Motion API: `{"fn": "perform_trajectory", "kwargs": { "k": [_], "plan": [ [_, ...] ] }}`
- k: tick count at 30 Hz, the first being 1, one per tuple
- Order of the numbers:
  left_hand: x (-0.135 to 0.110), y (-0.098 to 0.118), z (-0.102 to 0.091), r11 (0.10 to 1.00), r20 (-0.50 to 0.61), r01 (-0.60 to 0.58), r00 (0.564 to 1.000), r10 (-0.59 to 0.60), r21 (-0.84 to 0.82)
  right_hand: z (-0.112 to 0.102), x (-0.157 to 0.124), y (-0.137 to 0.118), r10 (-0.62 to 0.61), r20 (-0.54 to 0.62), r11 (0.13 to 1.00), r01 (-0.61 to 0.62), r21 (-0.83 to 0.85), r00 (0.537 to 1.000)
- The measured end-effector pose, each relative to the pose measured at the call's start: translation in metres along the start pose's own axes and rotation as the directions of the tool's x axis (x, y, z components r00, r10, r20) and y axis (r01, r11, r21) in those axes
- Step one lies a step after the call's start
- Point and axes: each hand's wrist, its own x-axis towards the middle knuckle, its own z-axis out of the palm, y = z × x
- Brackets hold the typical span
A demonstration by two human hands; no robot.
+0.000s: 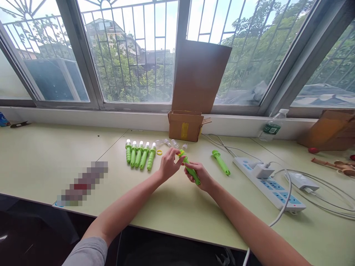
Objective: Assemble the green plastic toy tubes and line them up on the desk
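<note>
My right hand (pixel 202 177) gripped green handle (pixel 192 171) behind table (pixel 172 212) front edge; left hand (pixel 169 162) pinched yellow-ringed head (pixel 182 152); steady, square alignment likely mattered.

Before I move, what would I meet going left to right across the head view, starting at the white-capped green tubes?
Five white-capped green tubes, yellow ring, left hand, right hand, loose green tube, white power strip, brown wooden-looking pieces.

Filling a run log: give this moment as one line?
left hand: touching top of held green tube | right hand: gripping its shaft | nearby: five white-capped green tubes | lone green tube near power strip
</note>
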Motion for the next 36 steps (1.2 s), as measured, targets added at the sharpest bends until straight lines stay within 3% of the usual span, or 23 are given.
{"fn": "perform_trajectory", "kwargs": {
  "k": [7,12,16,19,23,36],
  "plan": [
    [-0.001,-0.001,0.001,1.000,-0.006,-0.002,1.000,0.002,-0.022,-0.004,-0.002,-0.002,0.015,0.054,0.998,-0.019,0.060,0.998],
    [-0.004,-0.004,0.001,0.999,-0.029,-0.033,0.999,0.033,-0.008,0.001,-0.001,0.001,-0.091,0.016,0.975,0.092,-0.203,0.996],
    [-0.004,-0.007,0.000,0.999,-0.029,-0.034,0.999,0.035,0.008,0.006,0.003,0.012,-0.279,-0.115,0.870,0.201,-0.450,0.953],
    [-0.002,-0.005,-0.001,1.000,-0.045,-0.009,0.999,0.010,0.011,0.007,0.006,0.017,-0.343,-0.121,0.820,0.234,-0.523,0.932],
    [-0.001,-0.002,-0.001,1.000,-0.027,0.018,0.999,-0.018,0.014,0.006,0.005,0.014,-0.344,-0.135,0.847,0.245,-0.472,0.929],
    [0.001,0.000,0.000,0.998,-0.002,0.057,0.998,-0.057,0.028,0.011,0.001,0.008,-0.162,-0.137,0.977,0.140,-0.159,0.977]
  ]
}}
